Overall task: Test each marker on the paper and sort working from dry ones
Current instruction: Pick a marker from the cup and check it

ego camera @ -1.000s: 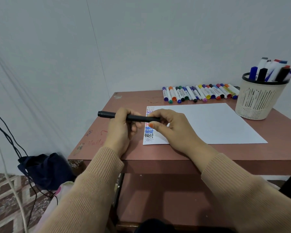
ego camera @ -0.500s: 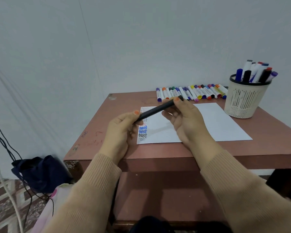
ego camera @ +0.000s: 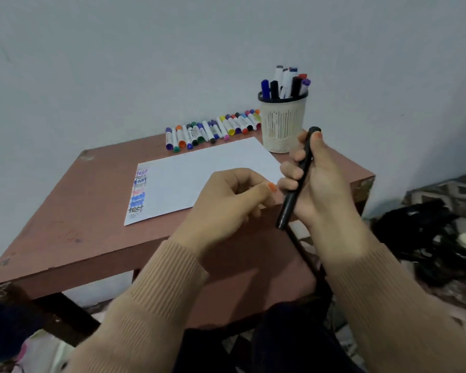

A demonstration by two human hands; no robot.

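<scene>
Now the black marker (ego camera: 297, 184) no longer lies flat between both hands over the paper (ego camera: 199, 179): our right hand (ego camera: 326, 189) grips it nearly upright, fingers wrapped round the barrel, while our left hand (ego camera: 226, 203) curls just beside its lower half, and we cannot tell whether it pinches anything. We judge the test done and sorting next. The cup (ego camera: 281, 125) stands just beyond the right hand, the row of markers (ego camera: 213, 129) farther beyond the left, with nothing in the way.
</scene>
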